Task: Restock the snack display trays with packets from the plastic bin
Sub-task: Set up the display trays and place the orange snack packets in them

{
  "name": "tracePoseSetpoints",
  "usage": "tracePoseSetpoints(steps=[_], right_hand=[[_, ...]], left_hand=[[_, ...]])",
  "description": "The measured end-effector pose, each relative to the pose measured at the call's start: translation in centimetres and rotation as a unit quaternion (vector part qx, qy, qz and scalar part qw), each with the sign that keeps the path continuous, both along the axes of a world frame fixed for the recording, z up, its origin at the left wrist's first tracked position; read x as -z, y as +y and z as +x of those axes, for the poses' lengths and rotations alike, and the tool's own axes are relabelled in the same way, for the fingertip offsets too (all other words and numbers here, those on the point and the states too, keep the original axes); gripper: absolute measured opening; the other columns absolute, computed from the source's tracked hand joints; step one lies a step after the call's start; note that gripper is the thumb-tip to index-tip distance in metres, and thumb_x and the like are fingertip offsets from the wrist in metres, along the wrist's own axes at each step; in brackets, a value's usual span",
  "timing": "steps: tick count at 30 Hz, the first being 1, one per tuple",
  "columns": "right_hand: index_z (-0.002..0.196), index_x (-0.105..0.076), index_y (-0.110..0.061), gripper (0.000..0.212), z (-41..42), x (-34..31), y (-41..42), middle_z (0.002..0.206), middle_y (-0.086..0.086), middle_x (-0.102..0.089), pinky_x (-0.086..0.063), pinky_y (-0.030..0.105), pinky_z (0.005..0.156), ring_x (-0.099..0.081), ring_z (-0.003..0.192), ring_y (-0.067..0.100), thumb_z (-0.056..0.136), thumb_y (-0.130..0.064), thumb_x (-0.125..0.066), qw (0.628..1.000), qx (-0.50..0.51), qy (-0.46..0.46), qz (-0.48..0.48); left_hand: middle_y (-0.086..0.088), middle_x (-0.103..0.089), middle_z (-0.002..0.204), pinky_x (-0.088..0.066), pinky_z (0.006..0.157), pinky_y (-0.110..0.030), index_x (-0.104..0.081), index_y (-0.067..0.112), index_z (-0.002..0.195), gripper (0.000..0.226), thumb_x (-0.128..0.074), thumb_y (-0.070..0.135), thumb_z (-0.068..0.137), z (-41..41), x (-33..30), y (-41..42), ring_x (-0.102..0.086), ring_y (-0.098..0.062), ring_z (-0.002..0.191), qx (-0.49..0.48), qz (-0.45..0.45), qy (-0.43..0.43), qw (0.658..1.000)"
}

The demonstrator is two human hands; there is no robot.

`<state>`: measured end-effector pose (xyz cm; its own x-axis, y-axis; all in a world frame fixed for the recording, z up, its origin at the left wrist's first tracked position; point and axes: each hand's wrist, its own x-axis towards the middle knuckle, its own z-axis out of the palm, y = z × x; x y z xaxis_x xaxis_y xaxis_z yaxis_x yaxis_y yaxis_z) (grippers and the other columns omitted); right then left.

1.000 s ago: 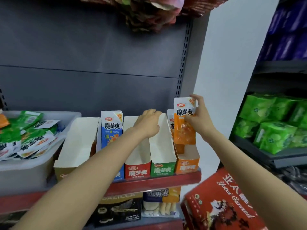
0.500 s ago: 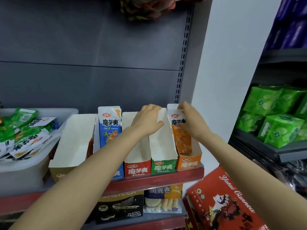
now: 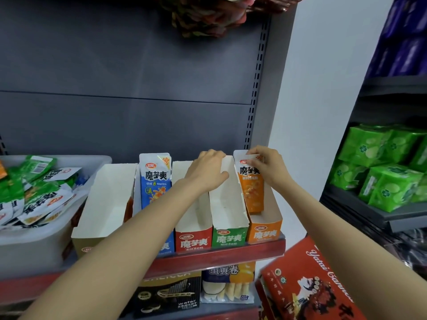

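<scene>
- An orange packet (image 3: pixel 251 188) is being pinched at its top by the right hand (image 3: pixel 265 167); it is standing upright at the back of the orange tray (image 3: pixel 265 229).
- The paper wall between the red tray (image 3: pixel 193 241) and green tray (image 3: pixel 228 236) is being grasped by the left hand (image 3: pixel 208 172), its fingers curled over the edge, apparently.
- More packets are being held in the plastic bin (image 3: pixel 46 241), at the shelf's (image 3: pixel 265 249) left end.
- A blue packet (image 3: pixel 156 181) is being kept upright in its tray.

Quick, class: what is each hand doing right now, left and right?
Left hand: fingers curled over the green tray's back wall, gripping it.
Right hand: pinching the top of the orange packet standing in the orange tray.
</scene>
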<state>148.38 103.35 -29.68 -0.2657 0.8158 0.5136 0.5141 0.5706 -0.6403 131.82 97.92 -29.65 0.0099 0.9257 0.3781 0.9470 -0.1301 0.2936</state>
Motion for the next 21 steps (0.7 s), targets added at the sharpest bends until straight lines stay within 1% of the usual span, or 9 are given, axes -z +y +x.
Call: tracePoseSetpoints(steps=[2, 4, 6, 8, 11, 14, 17, 19, 21], right_hand=[[0.086, -0.06, -0.014, 0.008, 0.1, 0.4, 0.1, 0.093, 0.0, -0.063, -0.051, 0.023, 0.073, -0.06, 0.084, 0.014, 0.09, -0.008, -0.058, 1.0, -0.006, -0.022, 0.007], [0.085, -0.059, -0.016, 0.011, 0.4, 0.7, 0.2, 0.094, 0.0, -0.064, -0.051, 0.032, 0.08, -0.06, 0.088, 0.017, 0.089, -0.007, -0.058, 0.997, 0.01, -0.066, 0.033], [0.088, -0.06, -0.017, 0.01, 0.5, 0.8, 0.4, 0.098, 0.001, -0.063, -0.049, 0.035, 0.083, -0.058, 0.093, 0.02, 0.089, -0.007, -0.058, 0.992, 0.036, -0.105, 0.061], [0.099, -0.061, -0.016, 0.012, 0.4, 0.8, 0.4, 0.106, 0.004, -0.063, -0.047, 0.032, 0.085, -0.056, 0.1, 0.021, 0.089, -0.009, -0.059, 0.988, 0.059, -0.128, 0.068], [0.116, -0.058, -0.017, 0.026, 0.0, 0.6, -0.1, 0.121, 0.003, -0.057, -0.043, 0.03, 0.092, -0.049, 0.112, 0.02, 0.09, -0.012, -0.06, 0.981, 0.087, -0.15, 0.084], [0.12, -0.057, -0.017, 0.03, -0.8, 0.4, -1.2, 0.126, 0.003, -0.053, -0.037, 0.023, 0.092, -0.044, 0.117, 0.019, 0.091, -0.013, -0.059, 0.979, 0.082, -0.143, 0.117], [0.113, -0.061, -0.018, 0.022, -2.8, -0.1, -3.4, 0.116, -0.001, -0.056, -0.036, 0.018, 0.088, -0.048, 0.108, 0.011, 0.092, -0.016, -0.057, 0.988, 0.024, -0.086, 0.126], [0.109, -0.063, -0.016, 0.018, -4.9, -0.5, -5.3, 0.108, -0.002, -0.058, -0.039, 0.016, 0.083, -0.051, 0.097, 0.007, 0.092, -0.015, -0.057, 0.991, -0.03, -0.054, 0.118], [0.106, -0.064, -0.015, 0.016, -7.6, -0.7, -7.1, 0.104, 0.0, -0.062, -0.042, 0.015, 0.079, -0.055, 0.09, 0.008, 0.091, -0.012, -0.056, 0.991, -0.08, -0.04, 0.104]], left_hand=[[-0.004, -0.039, 0.146, -0.039, 0.101, -0.038, -0.036, 0.016, 0.142, 0.054, -0.054, 0.025, 0.091, -0.1, 0.0, 0.1, -0.034, -0.024, 0.133, 0.002, -0.001, 0.001, 1.0], [-0.005, -0.038, 0.146, -0.038, 0.101, -0.038, -0.036, 0.015, 0.142, 0.055, -0.054, 0.024, 0.091, -0.2, 0.0, 0.1, -0.033, -0.025, 0.134, 0.005, -0.002, 0.003, 1.0], [-0.005, -0.038, 0.146, -0.037, 0.102, -0.038, -0.035, 0.015, 0.142, 0.055, -0.053, 0.023, 0.091, -0.3, 0.1, 0.2, -0.032, -0.025, 0.134, 0.007, -0.002, 0.004, 1.0], [-0.005, -0.036, 0.147, -0.037, 0.103, -0.038, -0.035, 0.015, 0.142, 0.055, -0.053, 0.023, 0.091, -0.2, 0.1, 0.2, -0.032, -0.025, 0.134, 0.009, -0.001, 0.001, 1.0], [-0.004, -0.035, 0.148, -0.037, 0.103, -0.038, -0.035, 0.015, 0.142, 0.054, -0.053, 0.022, 0.092, -0.2, -0.1, -0.1, -0.032, -0.024, 0.135, 0.015, 0.01, -0.012, 1.0], [-0.003, -0.042, 0.143, -0.039, 0.098, -0.036, -0.04, 0.017, 0.139, 0.048, -0.051, 0.023, 0.093, -0.4, -0.7, -1.6, -0.037, -0.022, 0.129, 0.006, 0.044, -0.023, 0.999], [0.0, -0.054, 0.127, -0.041, 0.093, -0.037, -0.049, 0.02, 0.129, 0.036, -0.048, 0.025, 0.093, -1.1, -1.3, -4.4, -0.048, -0.02, 0.116, -0.006, 0.101, -0.003, 0.995], [0.005, -0.06, 0.114, -0.045, 0.089, -0.037, -0.054, 0.021, 0.121, 0.029, -0.048, 0.025, 0.093, -2.2, -1.5, -6.9, -0.055, -0.017, 0.106, -0.009, 0.129, -0.018, 0.991], [0.008, -0.063, 0.105, -0.047, 0.082, -0.033, -0.058, 0.022, 0.114, 0.024, -0.047, 0.025, 0.093, -3.9, -1.8, -9.5, -0.057, -0.014, 0.096, -0.03, 0.157, -0.033, 0.987]])
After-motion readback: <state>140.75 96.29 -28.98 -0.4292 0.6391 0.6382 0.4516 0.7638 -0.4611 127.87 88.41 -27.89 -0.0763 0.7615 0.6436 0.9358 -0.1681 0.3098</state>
